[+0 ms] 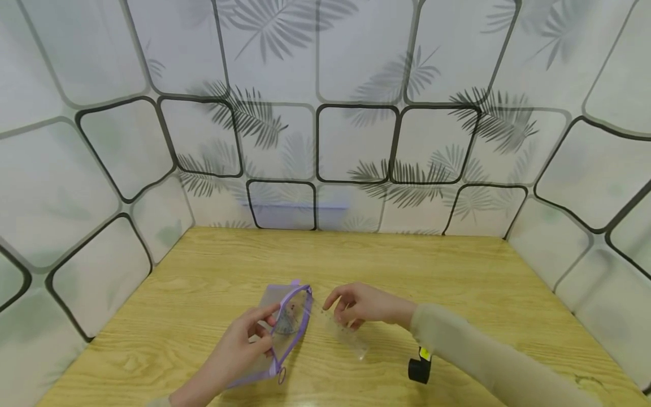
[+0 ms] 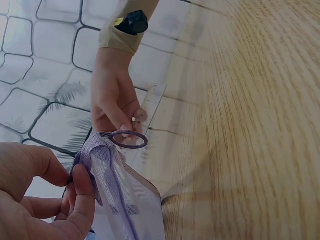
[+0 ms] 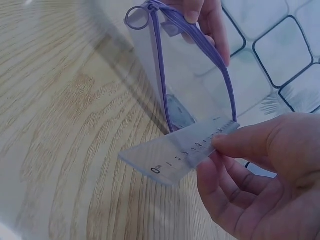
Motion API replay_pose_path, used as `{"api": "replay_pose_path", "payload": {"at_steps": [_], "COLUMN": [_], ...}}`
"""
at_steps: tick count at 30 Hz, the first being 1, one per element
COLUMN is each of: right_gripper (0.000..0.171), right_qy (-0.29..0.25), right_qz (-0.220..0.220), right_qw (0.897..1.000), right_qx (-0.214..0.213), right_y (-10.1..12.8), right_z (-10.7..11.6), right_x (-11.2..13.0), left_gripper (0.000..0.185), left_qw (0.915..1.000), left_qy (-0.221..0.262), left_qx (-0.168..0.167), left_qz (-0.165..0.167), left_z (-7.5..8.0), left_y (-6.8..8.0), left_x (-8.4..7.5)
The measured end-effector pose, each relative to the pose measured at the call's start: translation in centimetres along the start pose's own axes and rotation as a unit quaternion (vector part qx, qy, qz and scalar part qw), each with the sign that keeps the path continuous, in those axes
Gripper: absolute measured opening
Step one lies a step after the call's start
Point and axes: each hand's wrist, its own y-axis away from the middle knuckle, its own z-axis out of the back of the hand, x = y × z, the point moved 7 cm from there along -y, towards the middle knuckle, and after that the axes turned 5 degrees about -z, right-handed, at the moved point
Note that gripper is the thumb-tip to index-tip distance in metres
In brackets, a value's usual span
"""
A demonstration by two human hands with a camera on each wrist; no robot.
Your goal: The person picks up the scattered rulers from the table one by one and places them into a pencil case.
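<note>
A see-through zip pouch [image 1: 269,295] with purple edges stands on the table, its zipped mouth spread wide. My left hand [image 1: 244,342] pinches one edge of that mouth between thumb and fingers. Between my right thumb and fingers is a clear ruler [image 3: 165,155]; the right hand [image 1: 363,305] is just right of the pouch. The ruler's far end reaches the pouch mouth, while its zero end points away, toward the front right. Inside the pouch shows a clear, marked piece [image 1: 286,325] with a curved edge. A purple ring [image 2: 129,139] hangs at the zip's end.
The wood-grain table [image 1: 407,265] spreads out around the pouch. A patterned curtain [image 1: 356,141] with leaves and dark outlines encloses the back and both sides. A black and yellow device [image 1: 419,368] sits at the right wrist.
</note>
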Motion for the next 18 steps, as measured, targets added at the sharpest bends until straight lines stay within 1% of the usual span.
{"api": "replay_pose_path", "payload": {"at_steps": [4,10,18], "right_gripper": [0.029,0.029,0.03], "right_qy": [-0.013,-0.05,-0.1], "right_qz": [0.0,-0.01,-0.026], "right_qw": [1.0,0.999,0.995], "right_qx": [-0.008,-0.012,-0.011], "right_y": [-0.3,-0.4,-0.8], "right_z": [-0.4,-1.0,-1.7], "right_x": [0.4,0.8,0.5], "left_gripper": [0.061,0.061,0.061], "left_qw": [1.0,1.0,0.9999], "left_qy": [0.0,0.002,-0.004], "left_qx": [0.0,-0.002,-0.004], "left_qz": [-0.003,-0.008,-0.016], "left_z": [0.0,0.0,0.0], "left_y": [0.0,0.0,-0.1], "left_x": [-0.1,-0.3,-0.4]}}
